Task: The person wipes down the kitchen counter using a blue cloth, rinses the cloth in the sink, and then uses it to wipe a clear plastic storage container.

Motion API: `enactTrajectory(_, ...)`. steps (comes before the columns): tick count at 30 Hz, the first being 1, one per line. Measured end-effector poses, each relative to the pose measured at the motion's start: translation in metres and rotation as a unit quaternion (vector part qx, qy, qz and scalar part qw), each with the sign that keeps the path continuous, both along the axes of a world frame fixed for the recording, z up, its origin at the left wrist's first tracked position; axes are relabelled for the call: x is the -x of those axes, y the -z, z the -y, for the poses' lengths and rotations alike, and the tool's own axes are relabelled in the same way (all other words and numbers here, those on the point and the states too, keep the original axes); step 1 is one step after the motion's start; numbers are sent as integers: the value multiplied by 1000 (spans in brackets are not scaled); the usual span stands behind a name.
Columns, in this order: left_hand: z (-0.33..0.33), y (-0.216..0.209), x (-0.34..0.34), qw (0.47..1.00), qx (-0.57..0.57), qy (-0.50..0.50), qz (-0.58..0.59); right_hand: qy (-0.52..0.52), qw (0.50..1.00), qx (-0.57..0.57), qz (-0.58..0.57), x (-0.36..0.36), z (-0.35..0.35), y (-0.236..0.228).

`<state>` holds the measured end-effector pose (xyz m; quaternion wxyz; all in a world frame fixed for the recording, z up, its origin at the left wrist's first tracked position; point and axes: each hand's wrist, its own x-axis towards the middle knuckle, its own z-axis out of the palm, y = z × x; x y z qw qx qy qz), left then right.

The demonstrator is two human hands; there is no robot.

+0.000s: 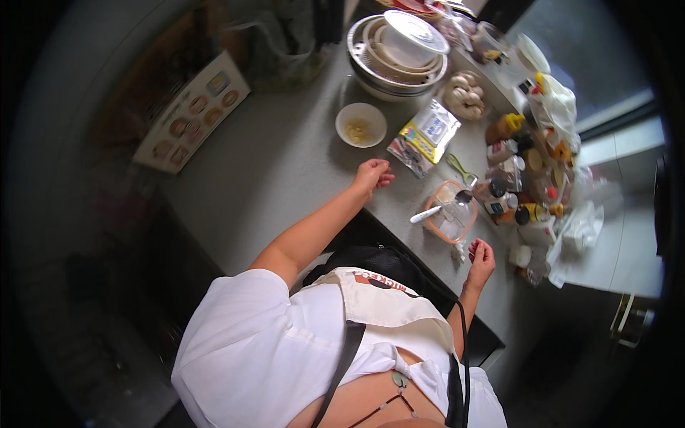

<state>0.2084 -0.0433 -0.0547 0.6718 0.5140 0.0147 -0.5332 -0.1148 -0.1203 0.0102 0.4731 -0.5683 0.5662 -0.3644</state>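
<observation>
Over the grey counter, my left hand (374, 177) is curled with its fingers drawn in; whether it pinches anything is hidden. It is between a white bowl (362, 125) holding some pale yellow pieces and a silver, yellow and white packet (426, 137). My right hand (481, 260) is near the counter's front edge, thumb and fingers brought together, contents too small to make out. Close to it lies a small crumpled white scrap (458, 252). Between the hands stands a clear container with an orange rim (452, 238); a white-handled utensil (425, 215) lies across it.
A green peeler (462, 171) lies behind the container. Sauce bottles and jars (505, 151) crowd the right side. At the back are stacked bowls and colanders (399, 53) and garlic bulbs (464, 95). A printed white box (193, 114) stands on the left.
</observation>
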Motion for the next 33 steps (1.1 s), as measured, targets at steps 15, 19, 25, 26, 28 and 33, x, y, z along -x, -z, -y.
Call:
enactTrajectory(15,-231,-35,120,945,-127,-289,83,-403,909,34,99,-119,20,-36)
enactTrajectory(19,-268,-46,172,918,-169,-346,96,-472,875,1,109,-144,-13,-36)
enactTrajectory(25,-309,-61,186,893,-153,-404,124,-545,827,-5,139,-161,-58,-45)
enactTrajectory(26,-314,-63,184,894,-145,-404,128,-547,827,2,133,-160,-66,-48)
enactTrajectory(28,-325,-63,178,897,-125,-402,135,-541,831,6,128,-157,-84,-53)
enactTrajectory(33,-376,-68,170,906,-84,-378,167,-521,847,0,103,-138,-133,-41)
